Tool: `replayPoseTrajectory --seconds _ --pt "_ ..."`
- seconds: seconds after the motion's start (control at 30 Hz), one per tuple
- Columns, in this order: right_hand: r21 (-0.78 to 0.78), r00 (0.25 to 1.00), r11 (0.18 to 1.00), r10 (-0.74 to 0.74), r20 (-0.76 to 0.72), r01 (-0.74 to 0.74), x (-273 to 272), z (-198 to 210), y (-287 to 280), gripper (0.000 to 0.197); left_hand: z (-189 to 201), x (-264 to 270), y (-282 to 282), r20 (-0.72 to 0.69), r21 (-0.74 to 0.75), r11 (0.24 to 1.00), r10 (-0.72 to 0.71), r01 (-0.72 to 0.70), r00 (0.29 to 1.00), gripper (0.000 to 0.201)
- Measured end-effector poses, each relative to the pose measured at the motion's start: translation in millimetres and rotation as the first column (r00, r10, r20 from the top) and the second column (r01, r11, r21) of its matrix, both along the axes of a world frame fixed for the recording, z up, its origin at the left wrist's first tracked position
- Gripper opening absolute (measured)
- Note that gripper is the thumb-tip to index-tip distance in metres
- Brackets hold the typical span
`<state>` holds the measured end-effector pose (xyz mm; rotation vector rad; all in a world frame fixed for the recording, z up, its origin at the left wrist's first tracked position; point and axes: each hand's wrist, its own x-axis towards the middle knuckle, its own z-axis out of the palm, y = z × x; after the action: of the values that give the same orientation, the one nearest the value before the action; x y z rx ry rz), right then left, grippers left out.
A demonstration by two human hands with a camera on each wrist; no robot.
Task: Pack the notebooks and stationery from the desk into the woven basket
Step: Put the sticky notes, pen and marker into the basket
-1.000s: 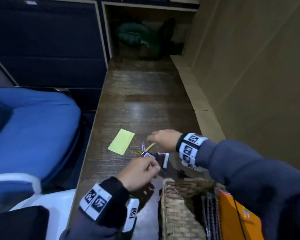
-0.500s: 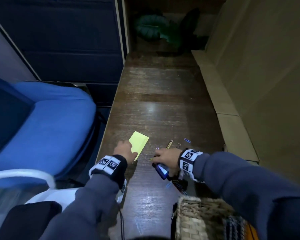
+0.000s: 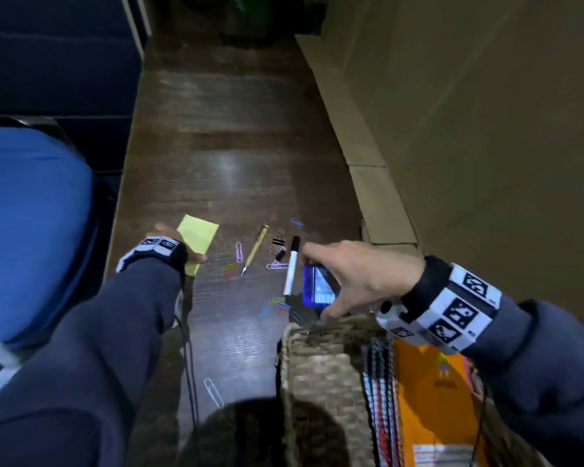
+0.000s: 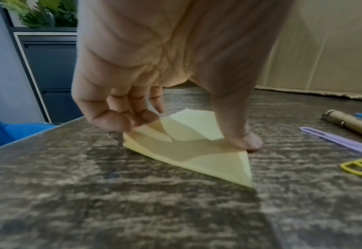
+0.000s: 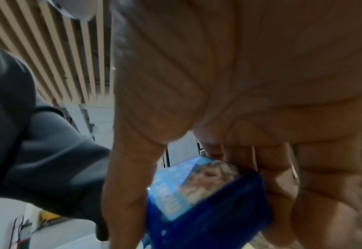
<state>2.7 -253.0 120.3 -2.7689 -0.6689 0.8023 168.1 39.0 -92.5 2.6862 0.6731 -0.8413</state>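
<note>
My left hand [image 3: 181,244] pinches a yellow sticky-note pad [image 3: 199,232] on the dark wooden desk [image 3: 223,170]. In the left wrist view the curled fingers [image 4: 133,118] lift the left edge of the pad [image 4: 197,151] and the thumb presses its right edge. My right hand [image 3: 318,285] grips a small blue box [image 3: 319,288] with a printed label, held just beyond the far rim of the woven basket [image 3: 317,365]. The right wrist view shows the blue box [image 5: 208,198] between thumb and fingers. An orange notebook [image 3: 432,399] and spiral-bound notebooks [image 3: 378,392] stand in the basket.
Between my hands lie a wooden pen [image 3: 255,249], a white marker with a black cap [image 3: 292,267], black binder clips [image 3: 278,241] and several coloured paper clips [image 3: 239,251]. One paper clip [image 3: 213,392] lies near the front. A blue chair [image 3: 31,230] is left, cardboard [image 3: 469,129] right.
My left hand went left from the pile to the yellow pad and took hold of it. My right hand picked up the blue box and carried it back toward the basket.
</note>
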Motion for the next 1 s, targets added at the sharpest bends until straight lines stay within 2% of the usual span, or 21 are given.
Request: replayPoseTrajectory --seconds 0.03,0.07,0.13,0.2,0.23,0.3,0.37,0.43,0.6,0.73,0.8,0.9,0.93,1.0 --pt "0.001 0.999 1.0 -0.013 -0.046 0.013 -10 0 -3 0.06 4 -2 1 0.004 -0.04 0.999 -0.014 0.014 1.0 0.109" --pt "0.016 0.995 0.999 -0.03 -0.1 0.032 -19 -2 -5 0.052 13 -5 0 0.025 -0.059 0.998 -0.036 0.037 0.999 0.1" --pt "0.043 0.98 0.997 -0.055 -0.191 0.065 -34 -14 -10 0.038 14 -7 -3 0.04 -0.089 0.994 -0.054 0.057 0.998 0.088" --pt "0.003 0.968 0.999 -0.04 -0.247 0.042 -48 -33 -14 0.031 30 -18 -12 0.035 -0.046 0.995 -0.083 0.084 0.996 0.077" --pt "-0.034 0.961 0.999 -0.036 -0.273 0.028 -55 -44 -16 0.026 37 -24 -16 0.063 -0.028 0.997 -0.073 0.075 0.995 0.074" --pt "-0.106 0.946 0.994 -0.059 -0.318 0.027 -67 -65 -20 0.019 42 -32 -21 0.123 -0.04 0.999 -0.033 0.038 0.992 0.084" --pt "-0.154 0.935 0.987 -0.09 -0.342 0.038 -75 -82 -22 0.025 46 -38 -22 0.18 -0.096 0.995 0.019 -0.001 0.984 0.091" --pt "-0.198 0.934 0.979 -0.115 -0.339 0.049 -78 -93 -23 0.034 50 -41 -20 0.236 -0.154 0.988 0.039 -0.003 0.971 0.084" --pt "-0.251 0.931 0.966 -0.144 -0.336 0.059 -85 -110 -21 0.039 86 -59 -13 0.376 -0.193 0.95 -0.16 0.245 0.913 0.055" --pt "-0.335 0.952 0.939 -0.169 -0.255 0.077 -87 -116 -16 0.036 111 -96 -22 0.451 -0.307 0.862 -0.242 0.404 0.859 0.036" --pt "-0.369 0.966 0.921 -0.195 -0.168 0.121 -90 -116 -13 0.032 127 -122 -34 0.45 -0.375 0.802 -0.281 0.465 0.848 0.026" --pt "-0.352 0.972 0.918 -0.221 -0.077 0.181 -98 -115 -14 0.025 157 -162 -61 0.417 -0.432 0.686 -0.424 0.585 0.804 0.015" --pt "-0.341 0.972 0.921 -0.224 -0.068 0.189 -100 -113 -16 0.025 167 -175 -71 0.4 -0.454 0.637 -0.48 0.623 0.781 0.014" --pt "-0.311 0.973 0.928 -0.229 -0.034 0.207 -102 -106 -23 0.024 182 -195 -92 0.389 -0.457 0.554 -0.58 0.696 0.716 0.037"
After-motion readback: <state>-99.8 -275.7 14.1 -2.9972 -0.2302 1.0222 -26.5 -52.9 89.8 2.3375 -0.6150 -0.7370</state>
